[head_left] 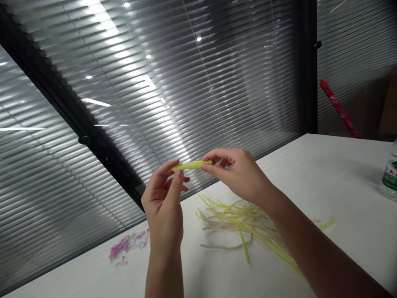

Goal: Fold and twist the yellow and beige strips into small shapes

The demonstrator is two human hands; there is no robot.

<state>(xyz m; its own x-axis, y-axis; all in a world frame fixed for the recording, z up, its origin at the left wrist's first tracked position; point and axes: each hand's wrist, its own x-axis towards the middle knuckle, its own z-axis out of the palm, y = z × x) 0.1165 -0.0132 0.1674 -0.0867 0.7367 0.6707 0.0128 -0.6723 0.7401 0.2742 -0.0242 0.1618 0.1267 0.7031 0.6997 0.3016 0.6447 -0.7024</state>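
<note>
Both hands are raised above a white table (325, 182), holding one short yellow-green strip (190, 165) level between them. My left hand (164, 198) pinches the strip's left end with thumb and forefinger. My right hand (238, 171) pinches its right end. Below the right forearm a loose heap of long yellow-green and beige strips (238, 221) lies spread on the table.
A small pile of pink and purple rubber bands (127, 245) lies near the table's left edge. A clear bottle with a green label (391, 176) stands at the far right. Glass walls with closed blinds (186, 82) run behind the table; a red roll (339, 109) leans beyond.
</note>
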